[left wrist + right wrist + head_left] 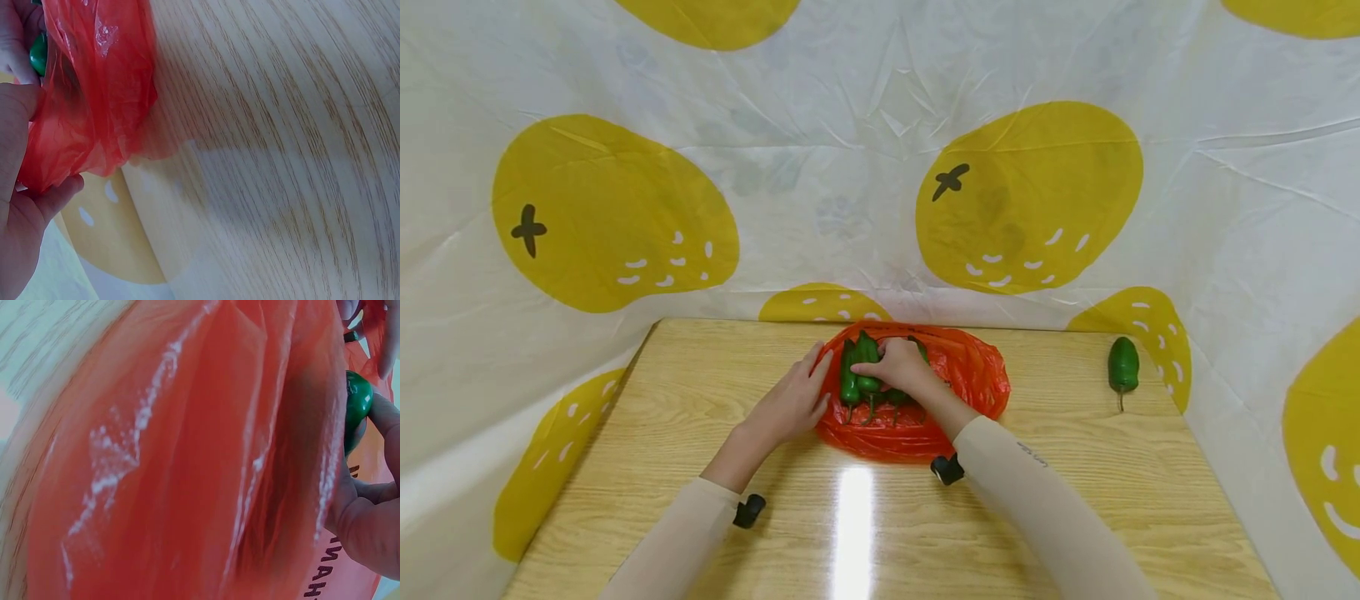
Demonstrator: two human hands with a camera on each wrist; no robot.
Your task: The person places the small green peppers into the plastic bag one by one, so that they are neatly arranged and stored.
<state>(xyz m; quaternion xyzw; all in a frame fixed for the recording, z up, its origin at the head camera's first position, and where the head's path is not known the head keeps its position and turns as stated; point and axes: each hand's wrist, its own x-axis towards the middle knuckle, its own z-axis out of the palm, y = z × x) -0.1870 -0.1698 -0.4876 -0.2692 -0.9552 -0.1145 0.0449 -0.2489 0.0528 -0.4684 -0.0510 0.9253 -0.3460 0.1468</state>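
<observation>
A red plastic bag point(977, 375) lies spread with its mouth up near the back of the table. Inside it several green peppers point(848, 379) sit side by side, stems toward me. My left hand point(786, 404) holds the bag's left edge; in the left wrist view the fingers and thumb point(59, 197) lie on either side of the thin film. My right hand point(901, 364) reaches into the bag and grips a green pepper point(357, 400) between thumb and fingers. That hand partly hides the peppers on the right.
One more green pepper point(1123, 364) lies by itself at the table's right, stem toward me. The wooden table point(700, 367) meets a white curtain point(820, 208) with yellow fruit prints at its back and sides.
</observation>
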